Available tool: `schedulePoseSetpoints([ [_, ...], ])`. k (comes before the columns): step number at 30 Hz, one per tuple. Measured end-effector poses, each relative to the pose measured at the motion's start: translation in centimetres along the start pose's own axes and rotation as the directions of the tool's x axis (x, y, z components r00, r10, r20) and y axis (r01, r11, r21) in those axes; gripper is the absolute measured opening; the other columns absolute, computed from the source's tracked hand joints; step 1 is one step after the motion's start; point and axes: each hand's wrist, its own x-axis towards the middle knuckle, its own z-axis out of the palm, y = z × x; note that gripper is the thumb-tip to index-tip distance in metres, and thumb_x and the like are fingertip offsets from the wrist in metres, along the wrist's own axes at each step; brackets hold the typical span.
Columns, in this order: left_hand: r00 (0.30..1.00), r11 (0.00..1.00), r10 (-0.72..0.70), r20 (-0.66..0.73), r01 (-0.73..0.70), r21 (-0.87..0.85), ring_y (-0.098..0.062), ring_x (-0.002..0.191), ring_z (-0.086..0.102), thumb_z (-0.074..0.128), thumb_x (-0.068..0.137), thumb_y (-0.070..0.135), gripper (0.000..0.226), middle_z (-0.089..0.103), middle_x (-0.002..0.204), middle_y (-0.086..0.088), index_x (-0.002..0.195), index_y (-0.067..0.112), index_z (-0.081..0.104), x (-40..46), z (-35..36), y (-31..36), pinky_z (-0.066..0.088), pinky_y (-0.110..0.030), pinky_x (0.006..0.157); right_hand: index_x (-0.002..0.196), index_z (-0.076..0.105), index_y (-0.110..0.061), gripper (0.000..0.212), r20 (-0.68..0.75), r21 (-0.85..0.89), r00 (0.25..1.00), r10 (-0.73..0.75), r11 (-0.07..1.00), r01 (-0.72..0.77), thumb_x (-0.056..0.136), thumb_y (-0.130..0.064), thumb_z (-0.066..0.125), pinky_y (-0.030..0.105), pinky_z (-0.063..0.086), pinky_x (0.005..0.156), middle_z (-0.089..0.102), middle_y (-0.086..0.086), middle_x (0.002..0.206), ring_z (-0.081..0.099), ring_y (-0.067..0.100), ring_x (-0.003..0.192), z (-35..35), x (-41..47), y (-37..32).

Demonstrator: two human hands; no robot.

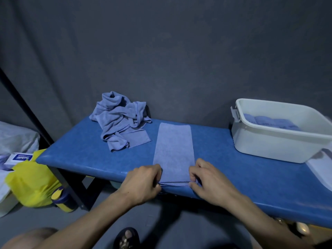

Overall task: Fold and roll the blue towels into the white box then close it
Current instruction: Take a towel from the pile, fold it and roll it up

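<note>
A blue towel [173,150], folded into a long narrow strip, lies on the blue bench [86,155] and runs away from me. My left hand [143,182] pinches its near left corner and my right hand [206,178] pinches its near right corner, at the bench's front edge. A heap of crumpled blue towels [119,121] sits at the back left of the bench. The white box [265,141] stands open at the right, with rolled blue towels [269,121] inside.
A grey curtain hangs right behind the bench. A white lid or sheet [321,168] lies at the far right under the box. On the floor at the left are a yellow bag [30,182], a yellow-capped bottle [62,200] and a small carton [18,158].
</note>
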Motion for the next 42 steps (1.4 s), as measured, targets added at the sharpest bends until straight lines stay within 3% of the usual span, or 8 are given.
schedulePoseSetpoints([
  [5, 0.942, 0.919, 0.325, -0.085, -0.293, 0.265, -0.018, 0.087, 0.050, 0.074, 0.064, 0.038, 0.041, 0.048, 0.096, 0.009, 0.088, 0.030, 0.042, 0.0, 0.2, -1.1, 0.040, -0.032, 0.059, 0.083, 0.046, -0.027, 0.037, -0.049, -0.363, 0.966, -0.254, 0.905, 0.220, 0.071, -0.053, 0.069, 0.033, 0.035, 0.074, 0.047, -0.008, 0.102, 0.044, 0.017, 0.091, 0.0, -0.7, 0.0],
  [11, 0.866, 0.832, 0.488, -0.106, -0.425, 0.357, -0.016, 0.081, 0.049, 0.060, 0.073, 0.035, 0.025, 0.049, 0.093, 0.009, 0.092, 0.029, 0.045, 0.3, 0.0, -1.4, 0.042, -0.030, 0.061, 0.101, 0.053, -0.019, 0.040, -0.085, -0.403, 0.948, -0.306, 0.881, 0.248, 0.078, -0.051, 0.062, 0.035, 0.034, 0.097, 0.053, -0.001, 0.105, 0.055, 0.022, 0.097, 1.9, -0.9, -0.3],
  [19, 0.914, 0.933, 0.333, -0.230, -0.355, -0.059, -0.011, 0.090, 0.051, 0.056, 0.098, 0.031, 0.004, 0.056, 0.099, 0.015, 0.102, 0.030, 0.055, 0.2, -1.1, -1.6, 0.046, -0.027, 0.076, 0.122, 0.058, -0.021, 0.042, -0.259, -0.360, 0.947, -0.192, 0.929, 0.090, 0.088, -0.043, 0.050, 0.039, 0.051, 0.083, 0.057, -0.002, 0.108, 0.057, 0.025, 0.092, 2.8, -0.1, -1.6],
  [23, 0.890, 0.915, 0.400, -0.219, -0.401, 0.040, -0.013, 0.091, 0.050, 0.056, 0.095, 0.030, 0.009, 0.055, 0.102, 0.014, 0.103, 0.028, 0.054, 0.3, -0.9, -2.2, 0.044, -0.027, 0.077, 0.105, 0.067, -0.018, 0.034, -0.337, -0.342, 0.912, -0.232, 0.933, 0.111, 0.075, -0.013, 0.050, 0.034, 0.055, 0.075, 0.065, -0.003, 0.097, 0.063, 0.024, 0.081, 3.3, 0.5, -0.2],
  [26, 0.891, 0.897, 0.424, -0.164, -0.388, 0.210, -0.018, 0.096, 0.051, 0.063, 0.080, 0.028, 0.036, 0.055, 0.114, 0.010, 0.115, 0.027, 0.055, 0.6, 0.1, -2.0, 0.045, -0.031, 0.078, 0.104, 0.069, -0.017, 0.028, -0.334, -0.297, 0.915, -0.228, 0.946, 0.127, 0.082, -0.016, 0.051, 0.035, 0.056, 0.068, 0.069, -0.004, 0.091, 0.064, 0.024, 0.072, 3.1, 0.6, 0.4],
  [31, 0.832, 0.860, 0.505, -0.232, -0.462, 0.215, -0.014, 0.106, 0.065, 0.056, 0.084, 0.021, 0.035, 0.068, 0.119, 0.009, 0.117, 0.022, 0.068, 0.8, 1.1, -1.9, 0.048, -0.026, 0.087, 0.103, 0.070, -0.017, 0.025, -0.287, -0.306, 0.902, -0.323, 0.923, 0.234, 0.090, -0.023, 0.049, 0.035, 0.056, 0.079, 0.072, -0.003, 0.097, 0.068, 0.022, 0.082, 1.8, 0.7, 1.0],
  [36, 0.828, 0.858, 0.513, -0.227, -0.501, 0.112, -0.014, 0.124, 0.063, 0.049, 0.089, 0.018, 0.041, 0.068, 0.133, 0.004, 0.123, 0.018, 0.072, 0.4, 1.7, -3.4, 0.049, -0.031, 0.106, 0.113, 0.074, -0.014, 0.048, -0.259, -0.238, 0.868, -0.424, 0.899, 0.368, 0.067, -0.005, 0.083, 0.036, 0.056, 0.097, 0.073, 0.000, 0.118, 0.070, 0.018, 0.110, 2.6, 0.1, 2.6],
  [42, 0.917, 0.900, 0.276, -0.287, -0.352, -0.256, 0.004, 0.128, 0.055, 0.053, 0.099, 0.040, 0.034, 0.068, 0.128, 0.017, 0.124, 0.025, 0.071, 0.0, 2.0, -3.9, 0.043, -0.017, 0.107, 0.113, 0.074, -0.019, 0.025, -0.341, 0.075, 0.906, -0.250, 0.954, 0.292, 0.088, -0.019, 0.072, 0.018, 0.051, 0.091, 0.075, -0.009, 0.112, 0.069, 0.006, 0.098, 2.4, -0.3, 2.9],
])
